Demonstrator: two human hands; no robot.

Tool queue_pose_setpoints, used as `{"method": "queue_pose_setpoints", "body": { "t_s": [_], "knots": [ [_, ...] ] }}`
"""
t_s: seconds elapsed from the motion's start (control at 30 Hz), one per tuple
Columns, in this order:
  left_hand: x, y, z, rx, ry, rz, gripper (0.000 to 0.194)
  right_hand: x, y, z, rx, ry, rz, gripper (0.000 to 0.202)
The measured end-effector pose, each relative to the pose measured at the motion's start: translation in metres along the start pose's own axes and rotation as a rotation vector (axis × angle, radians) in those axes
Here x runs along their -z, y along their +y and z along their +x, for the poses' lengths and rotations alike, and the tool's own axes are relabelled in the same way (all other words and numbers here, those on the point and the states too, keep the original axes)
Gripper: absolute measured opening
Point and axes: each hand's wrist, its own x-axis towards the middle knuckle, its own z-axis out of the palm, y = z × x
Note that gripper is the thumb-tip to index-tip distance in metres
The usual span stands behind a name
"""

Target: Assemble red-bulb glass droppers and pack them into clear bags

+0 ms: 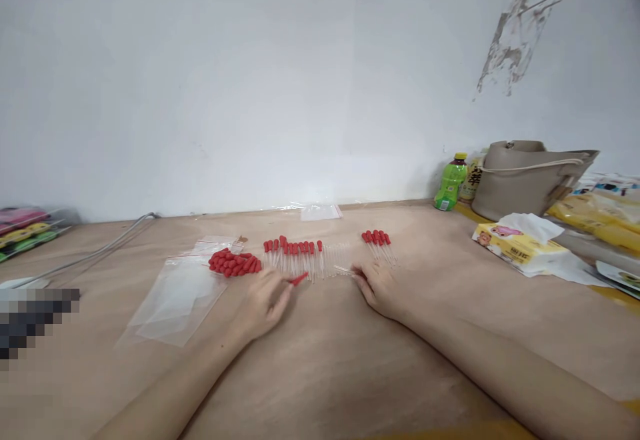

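My left hand (pixel 267 297) pinches a red rubber bulb (pixel 299 279) between thumb and fingers. Just right of it, my right hand (pixel 375 285) is closed on a thin clear glass tube (pixel 344 269). A row of glass droppers with red bulbs (pixel 295 248) lies beyond my hands, and bare clear tubes (pixel 337 257) continue the row to the right. Loose red bulbs (pixel 234 263) are heaped behind my left hand. Farther right, several capped droppers (pixel 376 237) lie in a small group beyond my right hand.
Clear plastic bags (pixel 175 300) lie on the brown table surface (pixel 310 373) at left, near a grey cable (pixel 107 248). At right stand a green bottle (pixel 450 183), a grey bag (pixel 525 180) and a yellow tissue pack (pixel 520 247). A white wall rises behind.
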Motion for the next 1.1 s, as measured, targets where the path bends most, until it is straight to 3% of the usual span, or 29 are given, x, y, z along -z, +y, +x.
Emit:
{"method": "queue_pose_setpoints", "body": {
  "t_s": [0.1,0.17,0.3,0.4,0.5,0.8,1.1],
  "knots": [
    [-0.001,0.018,-0.004,-0.033,-0.204,-0.111,0.019,0.004,-0.005,-0.001,0.077,-0.021,0.03,0.022],
    [-0.004,0.023,-0.004,-0.033,-0.268,-0.119,0.018,0.006,-0.01,-0.001,0.111,-0.059,0.034,0.023],
    [-0.014,0.021,-0.002,0.049,-0.223,-0.098,0.012,0.01,-0.019,0.0,0.117,-0.115,0.021,0.022],
    [-0.025,0.019,0.001,0.144,-0.173,-0.118,0.018,0.009,-0.021,0.0,0.11,-0.132,0.019,0.019],
    [-0.03,0.019,0.002,0.167,-0.188,-0.144,0.017,0.005,-0.021,-0.001,0.106,-0.133,0.041,0.018],
    [-0.026,0.031,0.004,0.253,-0.163,-0.33,0.018,0.009,-0.035,0.002,0.058,-0.076,0.101,0.014],
    [-0.031,0.03,0.0,0.303,-0.206,-0.452,0.016,0.01,-0.034,0.004,0.1,-0.169,0.151,0.013]
  ]
}}
